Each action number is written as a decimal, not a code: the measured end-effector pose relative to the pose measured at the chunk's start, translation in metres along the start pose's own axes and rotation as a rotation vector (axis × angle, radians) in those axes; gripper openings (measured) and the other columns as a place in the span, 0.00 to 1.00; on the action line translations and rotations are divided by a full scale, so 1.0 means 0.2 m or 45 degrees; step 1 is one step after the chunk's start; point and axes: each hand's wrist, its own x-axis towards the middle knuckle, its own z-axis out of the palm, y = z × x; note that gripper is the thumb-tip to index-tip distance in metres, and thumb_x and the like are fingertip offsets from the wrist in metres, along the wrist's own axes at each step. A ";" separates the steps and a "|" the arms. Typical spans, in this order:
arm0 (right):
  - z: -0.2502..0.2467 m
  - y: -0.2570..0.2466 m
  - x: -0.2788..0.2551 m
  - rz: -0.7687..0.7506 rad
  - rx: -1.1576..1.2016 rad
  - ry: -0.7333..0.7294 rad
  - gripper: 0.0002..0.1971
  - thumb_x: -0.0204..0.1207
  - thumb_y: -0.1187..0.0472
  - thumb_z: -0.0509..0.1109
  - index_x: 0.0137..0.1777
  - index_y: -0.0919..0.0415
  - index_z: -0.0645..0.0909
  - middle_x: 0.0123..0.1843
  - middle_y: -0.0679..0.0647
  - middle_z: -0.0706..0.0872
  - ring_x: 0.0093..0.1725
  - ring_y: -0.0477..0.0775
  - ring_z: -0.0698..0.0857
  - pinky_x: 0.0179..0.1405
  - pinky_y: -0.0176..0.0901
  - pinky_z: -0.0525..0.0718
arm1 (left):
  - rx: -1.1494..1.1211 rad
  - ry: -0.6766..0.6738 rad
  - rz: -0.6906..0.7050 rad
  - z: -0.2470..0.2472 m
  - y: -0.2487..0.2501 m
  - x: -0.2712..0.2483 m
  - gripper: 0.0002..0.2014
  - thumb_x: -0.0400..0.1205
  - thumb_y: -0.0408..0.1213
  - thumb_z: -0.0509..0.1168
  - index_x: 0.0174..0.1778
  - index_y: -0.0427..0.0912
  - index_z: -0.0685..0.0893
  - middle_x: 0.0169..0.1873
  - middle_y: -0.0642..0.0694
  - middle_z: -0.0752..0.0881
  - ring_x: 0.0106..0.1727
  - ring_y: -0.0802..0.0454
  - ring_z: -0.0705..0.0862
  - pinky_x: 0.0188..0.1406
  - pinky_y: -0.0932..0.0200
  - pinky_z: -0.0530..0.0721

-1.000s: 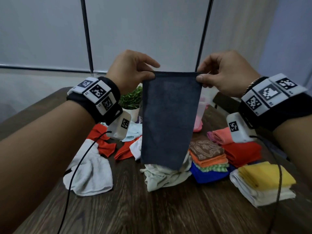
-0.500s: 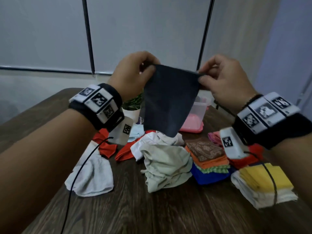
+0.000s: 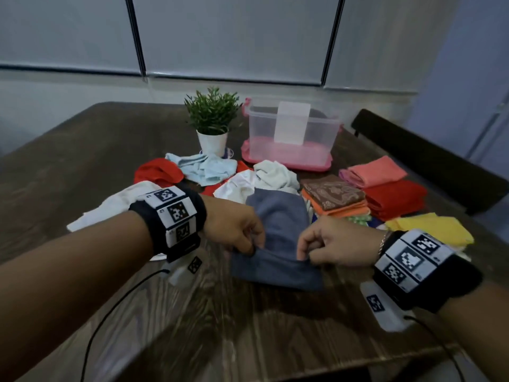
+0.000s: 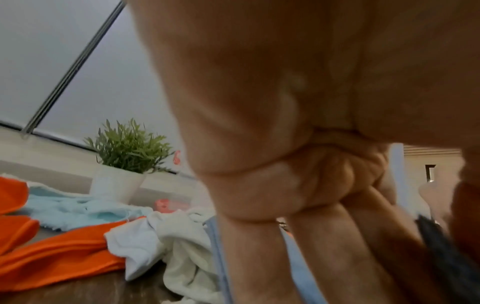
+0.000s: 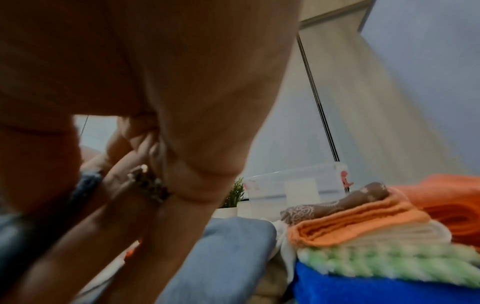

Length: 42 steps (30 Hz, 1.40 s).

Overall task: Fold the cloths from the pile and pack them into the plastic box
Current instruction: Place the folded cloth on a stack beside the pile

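Note:
A grey-blue cloth (image 3: 278, 244) lies on the wooden table (image 3: 220, 326), its far end draped up over the pile of loose cloths (image 3: 256, 183). My left hand (image 3: 237, 230) pinches its left edge and my right hand (image 3: 325, 244) pinches its right edge, both low over the table. In the left wrist view the cloth (image 4: 454, 257) shows as a dark strip between thumb and fingers. The right wrist view has the cloth (image 5: 233, 257) spread under my curled fingers (image 5: 116, 205). The clear plastic box (image 3: 292, 130) stands on its pink lid at the back.
A potted plant (image 3: 212, 119) stands left of the box. Folded stacks lie right: a brown patterned cloth on orange, green and blue (image 3: 333, 194), red and coral (image 3: 391, 194), yellow on white (image 3: 429, 230). White (image 3: 115, 205), red and light blue cloths lie loose at left. A dark chair (image 3: 427, 166) stands beside the table.
Both hands have come down from chest height with the grey-blue cloth, which hung in the air before and now lies on the table. The view has tilted down.

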 end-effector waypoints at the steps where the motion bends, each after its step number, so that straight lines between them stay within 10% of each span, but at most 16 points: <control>1: 0.00 0.00 0.01 0.030 0.025 -0.014 0.17 0.73 0.75 0.67 0.39 0.51 0.85 0.26 0.46 0.83 0.26 0.44 0.80 0.33 0.41 0.81 | -0.002 -0.003 -0.002 0.00 0.00 0.02 0.06 0.80 0.32 0.70 0.47 0.49 0.84 0.30 0.54 0.85 0.30 0.59 0.81 0.34 0.66 0.80; 4: -0.03 0.03 0.08 0.162 0.087 0.168 0.13 0.77 0.75 0.65 0.43 0.56 0.84 0.26 0.48 0.83 0.27 0.54 0.84 0.32 0.51 0.88 | 0.103 0.207 -0.035 -0.04 -0.03 0.09 0.08 0.80 0.31 0.68 0.43 0.52 0.84 0.30 0.57 0.85 0.30 0.65 0.83 0.36 0.68 0.83; 11: -0.16 0.20 0.27 0.272 -0.328 0.634 0.10 0.74 0.66 0.71 0.47 0.52 0.90 0.33 0.42 0.80 0.41 0.51 0.83 0.43 0.38 0.73 | 0.207 0.810 -0.250 -0.11 -0.15 0.24 0.07 0.80 0.38 0.70 0.53 0.46 0.91 0.48 0.49 0.89 0.49 0.51 0.86 0.45 0.62 0.77; 17: -0.23 0.24 0.42 0.375 -0.354 0.863 0.07 0.72 0.61 0.71 0.44 0.46 0.86 0.42 0.50 0.89 0.44 0.56 0.87 0.51 0.49 0.87 | 0.112 1.030 -0.306 -0.13 -0.20 0.36 0.08 0.81 0.36 0.69 0.53 0.43 0.91 0.50 0.44 0.89 0.54 0.46 0.85 0.48 0.61 0.77; 22: -0.15 0.25 0.40 0.106 -0.332 0.923 0.08 0.67 0.63 0.79 0.42 0.54 0.83 0.42 0.48 0.83 0.42 0.50 0.80 0.44 0.41 0.74 | 0.131 1.212 -0.135 -0.10 -0.24 0.40 0.10 0.75 0.45 0.76 0.44 0.46 0.84 0.43 0.49 0.84 0.47 0.46 0.83 0.49 0.52 0.82; 29: 0.10 0.29 0.34 0.117 -0.681 0.188 0.29 0.56 0.35 0.83 0.50 0.47 0.75 0.51 0.45 0.73 0.51 0.49 0.74 0.51 0.48 0.78 | 0.533 0.288 0.052 0.08 -0.05 0.37 0.24 0.64 0.62 0.79 0.48 0.51 0.87 0.42 0.53 0.87 0.43 0.53 0.83 0.44 0.57 0.83; 38: 0.06 0.25 0.30 0.005 -0.785 0.295 0.11 0.69 0.51 0.72 0.48 0.53 0.77 0.51 0.52 0.75 0.55 0.59 0.79 0.56 0.53 0.78 | 0.443 0.602 0.173 0.05 0.01 0.29 0.04 0.72 0.41 0.72 0.40 0.47 0.87 0.36 0.49 0.87 0.37 0.50 0.82 0.42 0.49 0.84; 42: -0.05 0.14 0.15 -0.038 -0.582 0.378 0.08 0.64 0.53 0.69 0.37 0.53 0.73 0.39 0.48 0.77 0.41 0.53 0.78 0.39 0.43 0.72 | 0.333 0.640 0.251 0.00 0.14 0.17 0.07 0.72 0.42 0.73 0.39 0.44 0.85 0.32 0.50 0.86 0.34 0.52 0.83 0.37 0.52 0.83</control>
